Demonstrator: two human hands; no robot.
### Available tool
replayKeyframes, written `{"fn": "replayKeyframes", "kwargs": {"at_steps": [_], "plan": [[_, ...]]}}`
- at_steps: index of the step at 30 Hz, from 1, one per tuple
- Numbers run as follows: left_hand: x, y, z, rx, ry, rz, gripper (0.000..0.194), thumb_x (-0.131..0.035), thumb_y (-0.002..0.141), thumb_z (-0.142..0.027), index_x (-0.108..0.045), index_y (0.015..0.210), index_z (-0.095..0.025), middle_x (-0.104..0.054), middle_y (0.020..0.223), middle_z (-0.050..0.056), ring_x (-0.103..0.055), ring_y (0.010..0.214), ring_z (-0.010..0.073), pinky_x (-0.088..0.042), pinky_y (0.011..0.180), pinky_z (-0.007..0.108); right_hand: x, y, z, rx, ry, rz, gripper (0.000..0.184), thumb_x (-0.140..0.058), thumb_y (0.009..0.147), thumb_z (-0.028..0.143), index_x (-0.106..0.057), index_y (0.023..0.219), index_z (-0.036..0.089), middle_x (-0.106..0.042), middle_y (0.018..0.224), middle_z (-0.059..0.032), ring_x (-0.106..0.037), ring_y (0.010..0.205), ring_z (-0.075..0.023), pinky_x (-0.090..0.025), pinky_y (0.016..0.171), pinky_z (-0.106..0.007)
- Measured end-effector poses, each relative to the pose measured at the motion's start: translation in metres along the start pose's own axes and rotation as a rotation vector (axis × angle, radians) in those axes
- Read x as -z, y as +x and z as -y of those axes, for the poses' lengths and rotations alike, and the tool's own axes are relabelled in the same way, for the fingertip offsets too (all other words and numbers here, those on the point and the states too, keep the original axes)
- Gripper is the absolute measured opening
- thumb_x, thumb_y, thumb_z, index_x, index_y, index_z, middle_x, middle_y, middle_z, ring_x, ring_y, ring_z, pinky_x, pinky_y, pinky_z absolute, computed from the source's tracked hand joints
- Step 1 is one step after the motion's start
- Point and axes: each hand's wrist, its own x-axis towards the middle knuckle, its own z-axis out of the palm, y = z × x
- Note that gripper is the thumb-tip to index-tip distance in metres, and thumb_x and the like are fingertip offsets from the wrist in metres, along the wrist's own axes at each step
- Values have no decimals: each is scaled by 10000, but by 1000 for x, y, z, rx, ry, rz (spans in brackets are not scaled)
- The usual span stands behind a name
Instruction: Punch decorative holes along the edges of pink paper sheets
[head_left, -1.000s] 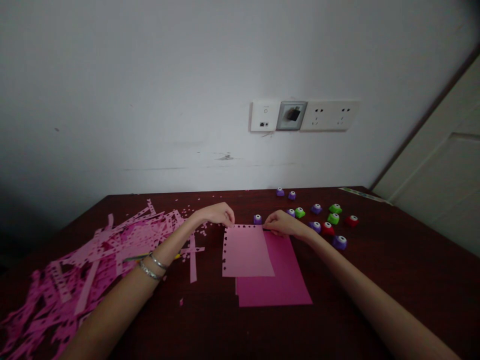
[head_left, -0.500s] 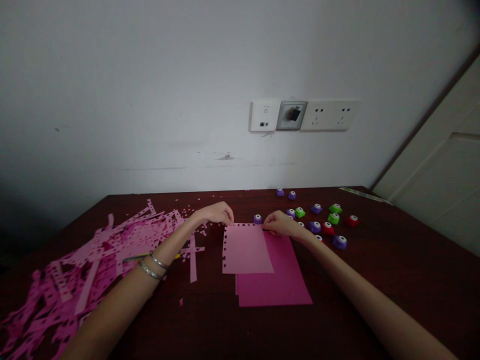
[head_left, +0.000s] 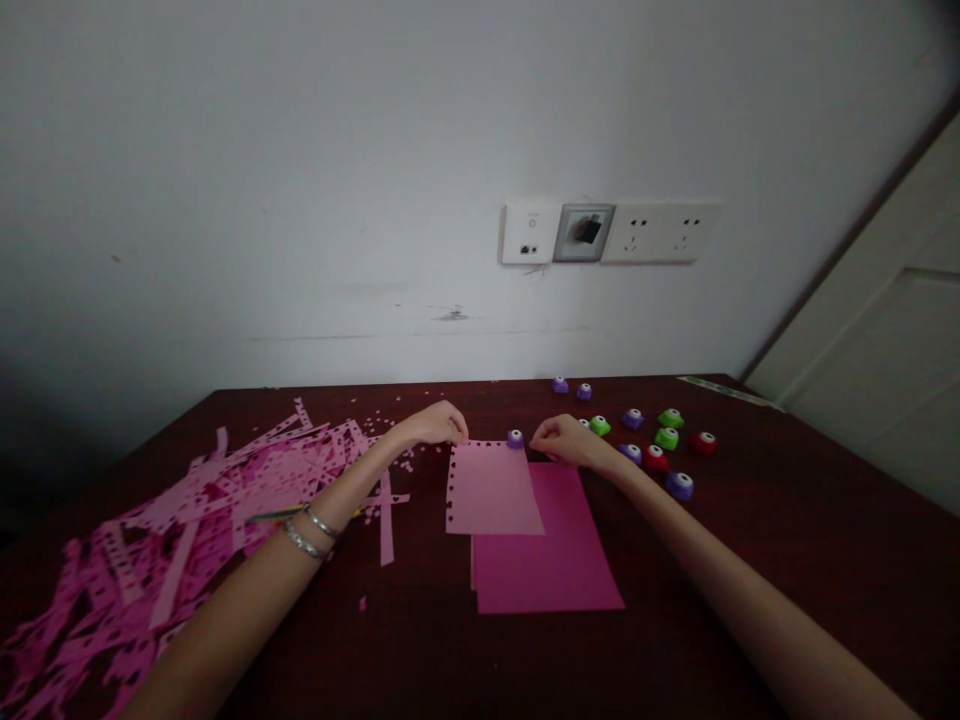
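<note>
A light pink paper sheet (head_left: 495, 492) has small holes punched along its top and left edges. My left hand (head_left: 439, 424) is closed in a pinch on its top left corner. My right hand (head_left: 562, 440) has its fingers pressed together beside the top right corner; whether they hold that corner is too small to tell. Between both hands, a purple craft punch (head_left: 514, 439) sits at the top edge of the sheet. Underneath, partly covered, lies a darker pink sheet (head_left: 551, 575), with another paper edge peeking out at its left.
Punched pink paper strips (head_left: 247, 490) are heaped at the left, with a pencil-like stick (head_left: 277, 514) among them. Tiny punched bits (head_left: 405, 462) are scattered nearby. Several purple, green and red punches (head_left: 666, 438) stand at the right. A wall with sockets (head_left: 634, 233) rises behind.
The light pink sheet has moved away from me, its top edge now at the purple punch. My right hand has shifted slightly right; my left hand has hardly moved.
</note>
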Motion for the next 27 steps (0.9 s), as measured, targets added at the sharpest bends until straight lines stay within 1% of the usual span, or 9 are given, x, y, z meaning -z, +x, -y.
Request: {"fn": "replayKeyframes", "kwargs": {"at_steps": [2,4,7,9,11,13,16,21,27], "plan": [[1,0,0,4,10,-15,180,-607,616,-264,-664,704,-117,-646,662,36,-518,609,112,-364,569,231,1,-2,2,-13,-4,-14,163,-529,697,259,-598,634,124,-484,446,33,-397,349,-61,-293,345,-181],[1,-1,-2,26,60,-54,209,-603,634,-298,-656,728,-120,-649,697,41,-527,633,117,-363,578,232,3,-3,3,-24,-14,-22,153,-536,701,255,-604,667,122,-492,457,35,-396,357,-57,-302,351,-177],[-4,-3,-12,54,214,-127,251,-591,662,-364,-633,720,-124,-629,696,43,-520,624,120,-349,567,239,7,-3,3,-15,-43,-31,164,-538,718,270,-612,734,125,-514,486,34,-393,362,-54,-306,354,-177],[-11,-5,-22,42,327,-139,289,-593,666,-418,-614,695,-131,-608,683,44,-507,616,127,-337,558,249,9,-2,2,29,-92,-54,174,-555,718,278,-619,784,130,-551,529,22,-431,390,-66,-330,381,-187],[-21,-7,-33,3,427,-123,345,-615,643,-479,-599,695,-138,-596,702,54,-504,651,150,-335,570,261,10,0,2,121,-163,-73,194,-590,701,272,-627,833,134,-595,595,2,-503,475,-95,-374,451,-206],[-31,-10,-43,-26,506,-96,431,-633,607,-544,-595,740,-137,-594,758,79,-507,712,181,-344,602,276,10,3,2,220,-231,-72,240,-624,684,273,-633,881,136,-627,682,-21,-556,590,-126,-406,538,-228],[-40,-13,-52,-9,571,-39,546,-618,586,-611,-593,837,-127,-584,842,112,-508,772,215,-356,642,298,8,9,3,309,-293,-34,307,-651,677,304,-638,936,140,-632,799,-45,-574,694,-153,-420,613,-253],[-41,-13,-52,20,550,10,607,-597,590,-628,-596,916,-115,-577,882,132,-512,811,241,-362,671,318,6,22,3,349,-331,16,336,-665,673,325,-646,955,143,-629,836,-52,-566,730,-164,-425,643,-264],[-40,-12,-50,6,554,27,579,-591,607,-626,-597,893,-123,-574,869,122,-518,794,227,-375,672,314,4,28,-1,385,-341,34,249,-657,674,256,-655,899,149,-630,821,-47,-563,731,-160,-424,652,-260]]}}
